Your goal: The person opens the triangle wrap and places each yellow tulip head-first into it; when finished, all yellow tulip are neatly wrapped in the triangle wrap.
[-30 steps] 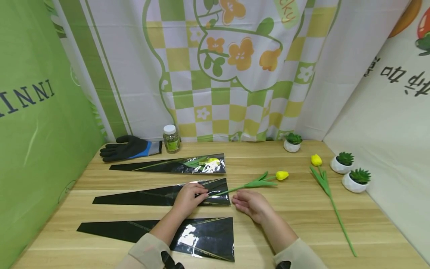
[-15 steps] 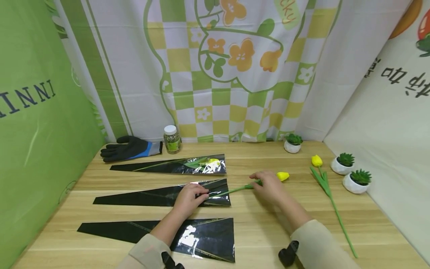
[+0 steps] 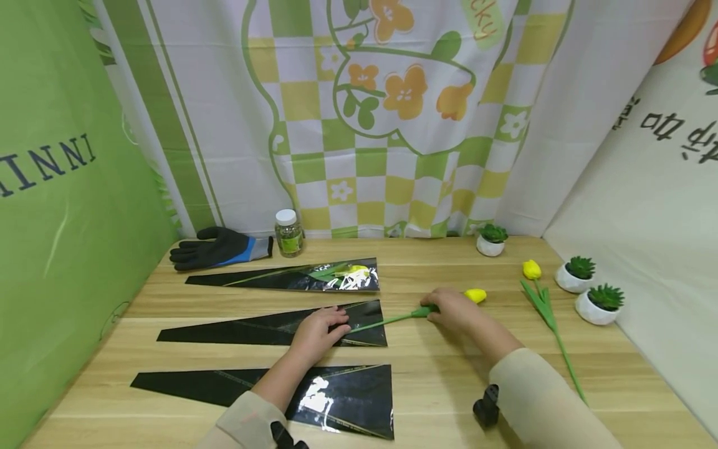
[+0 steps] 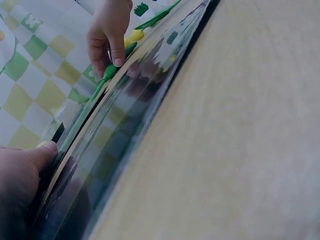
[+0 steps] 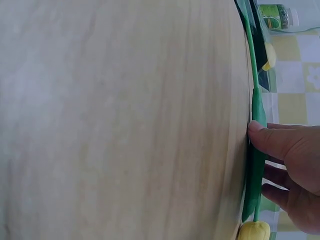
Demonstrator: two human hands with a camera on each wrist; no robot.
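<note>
In the head view, my left hand (image 3: 320,330) rests on the middle black flower sleeve (image 3: 230,329), its thumb lying apart from the fingers near the stem. The stem of a yellow artificial tulip (image 3: 395,319) runs over the sleeve's wide end to that thumb. My right hand (image 3: 457,310) pinches the tulip at its green leaves; the yellow bloom (image 5: 254,231) sticks out past the fingers. In the right wrist view, the thumb presses one side of the leaves with fingers behind. The left wrist view shows my left thumb (image 4: 47,151) at the sleeve, other fingers mostly hidden.
A sleeve with a tulip inside (image 3: 280,274) lies behind, and another black sleeve (image 3: 359,399) in front. A loose tulip (image 3: 544,305) lies right, beside potted succulents (image 3: 601,305). A black-and-blue glove (image 3: 219,249) and a white-capped jar (image 3: 288,234) stand along the back.
My right hand has moved from beside the middle sleeve's mouth up and right onto the tulip's leaves and taken hold there. The left hand stays on the sleeve, its fingers slightly straighter.
</note>
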